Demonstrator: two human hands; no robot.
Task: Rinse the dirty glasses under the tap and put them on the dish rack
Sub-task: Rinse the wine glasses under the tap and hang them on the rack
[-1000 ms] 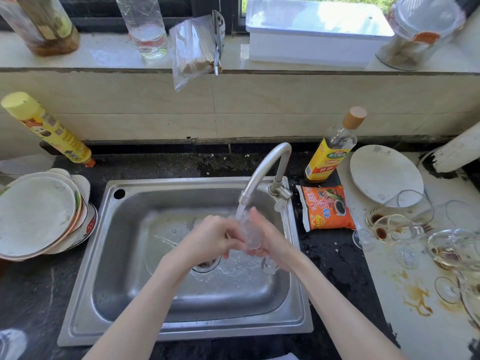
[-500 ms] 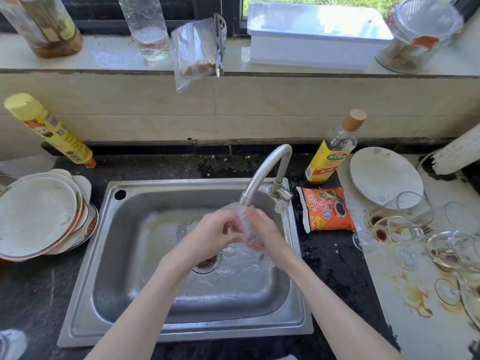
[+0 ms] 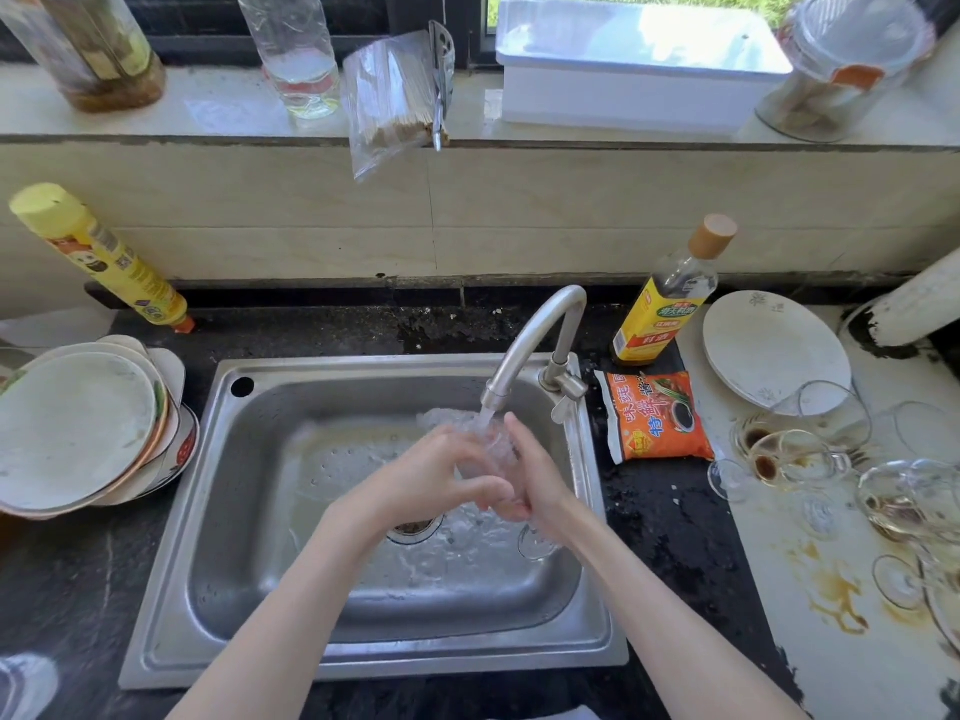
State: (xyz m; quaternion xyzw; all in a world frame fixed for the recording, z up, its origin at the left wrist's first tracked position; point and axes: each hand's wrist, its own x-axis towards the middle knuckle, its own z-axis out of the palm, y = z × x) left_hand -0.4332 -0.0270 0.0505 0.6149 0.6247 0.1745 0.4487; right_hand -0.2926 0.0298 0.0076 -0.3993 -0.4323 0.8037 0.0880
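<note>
At the left edge of the frame a stack of dirty plates [image 3: 78,428] sits out of my way beside the sink [image 3: 218,589]. Near centre, my left hand [image 3: 426,480] wraps around the bowl of a stemmed glass [image 3: 491,449], fingers closed on it so it cannot slip while wet. The glass lies tilted under the tap [image 3: 530,345], mouth towards the upper left, so the stream runs over it and drains into the basin. Just right of it, my right hand [image 3: 535,475] is closed on the lower bowl and stem, steadying it; the foot [image 3: 537,545] shows below my wrist. Further right, past a sauce packet [image 3: 657,415], the other dirty glasses [image 3: 810,449] wait on the stained counter [image 3: 831,615], within easy reach. I see no dish rack in frame.
</note>
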